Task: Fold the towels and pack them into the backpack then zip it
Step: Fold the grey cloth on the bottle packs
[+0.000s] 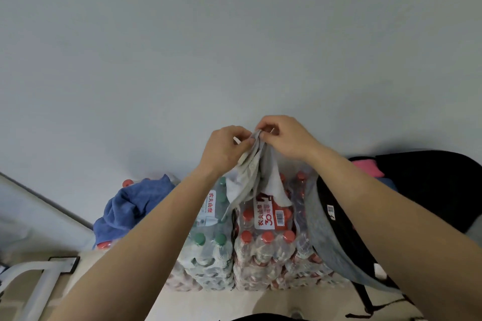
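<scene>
A bare pale grey wall (234, 34) fills everything above and beyond the hands, so there is open room on all sides up there. The left hand (224, 150) and right hand (287, 138) are raised close together. Each pinches the top edge of the grey towel (250, 182) between thumb and fingers. The towel hangs bunched from the pinch with its long axis vertical. Its lower corners hang loose in front of the shrink-wrapped bottle packs (266, 242) below the hands. Below and right of the right hand, the backpack (320, 237) stands just beside the packs. Its mouth is open, its grey lining shows, and a pink cloth (365, 167) lies against its black fabric. Below and left of the left hand, a crumpled blue towel (127, 206) lies on the packs. A white metal frame (39, 276) stands at the lower left edge.
</scene>
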